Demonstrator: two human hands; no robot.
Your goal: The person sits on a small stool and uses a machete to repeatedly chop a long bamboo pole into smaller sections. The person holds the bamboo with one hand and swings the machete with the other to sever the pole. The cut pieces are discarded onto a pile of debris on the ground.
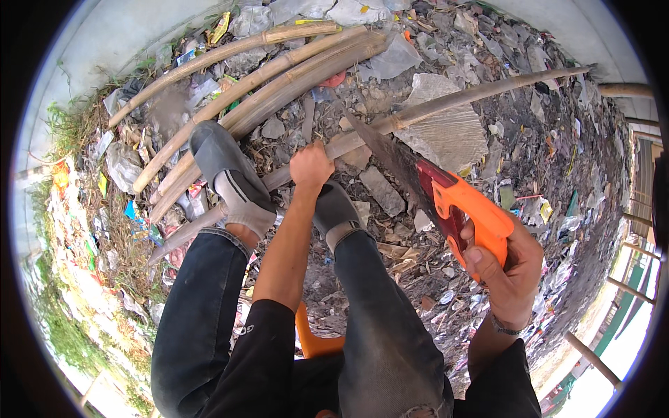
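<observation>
My right hand (505, 268) is wrapped round the orange handle of a hand saw (463, 209), to the right of my knees. The saw's dark blade points up and left, its tip reaching a long bamboo pole (481, 93). Whether the teeth touch the pole I cannot tell. Between my feet, my left hand (311, 166) is closed around the same pole, which slants from lower left to upper right. My left shoe (226, 160) appears to rest on or against the pole; my right shoe (334, 209) is just below it.
Several cut bamboo poles (279, 73) lie side by side at the upper left. A flat, ridged concrete slab (446, 125) and a broken brick-like piece (382, 191) sit near the saw. Plastic litter and rubble cover the ground. A pale wall (104, 42) bounds the far side; an orange seat (317, 341) is beneath me.
</observation>
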